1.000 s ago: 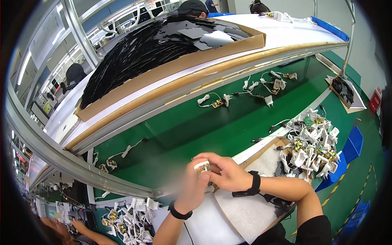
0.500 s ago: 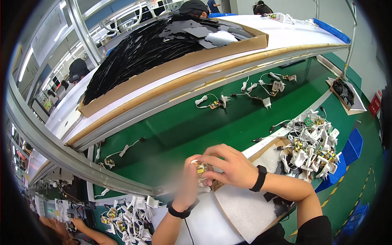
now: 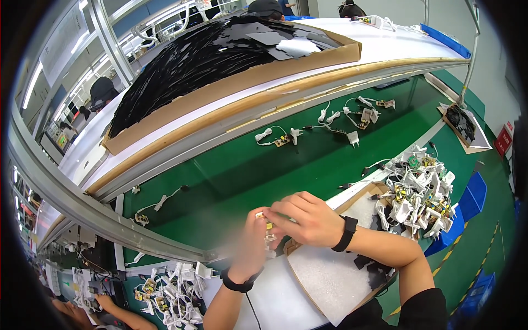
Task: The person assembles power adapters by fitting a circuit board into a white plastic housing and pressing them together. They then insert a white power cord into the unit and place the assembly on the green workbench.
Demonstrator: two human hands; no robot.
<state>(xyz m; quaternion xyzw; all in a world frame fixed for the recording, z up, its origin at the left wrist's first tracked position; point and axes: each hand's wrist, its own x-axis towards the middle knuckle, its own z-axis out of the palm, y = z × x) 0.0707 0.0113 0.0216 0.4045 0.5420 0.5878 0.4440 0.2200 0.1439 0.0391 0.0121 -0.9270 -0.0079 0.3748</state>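
Note:
My left hand (image 3: 250, 239), partly blurred, is closed on a small circuit board (image 3: 269, 231) with yellow and whitish parts, held above the white work surface (image 3: 272, 294). My right hand (image 3: 309, 221) meets it from the right. Its thumb and fingers are bent together at the board's upper end, which they partly hide. Each wrist wears a black band; a thin cord runs down from the left one. Below my right forearm lies an open cardboard tray (image 3: 330, 286) lined with white foam, with black scraps at its right side.
A heap of white plug adapters with bare boards and cables (image 3: 418, 198) lies at right, another pile (image 3: 173, 294) at lower left. Several units lie along the green belt (image 3: 242, 181). Beyond it stands a carton of black strips (image 3: 220, 66). A metal post (image 3: 110, 220) crosses at left.
The fingers of my right hand have drawn closer together at the board's upper end. The board now shows more upright. Units on the belt appear slightly farther left.

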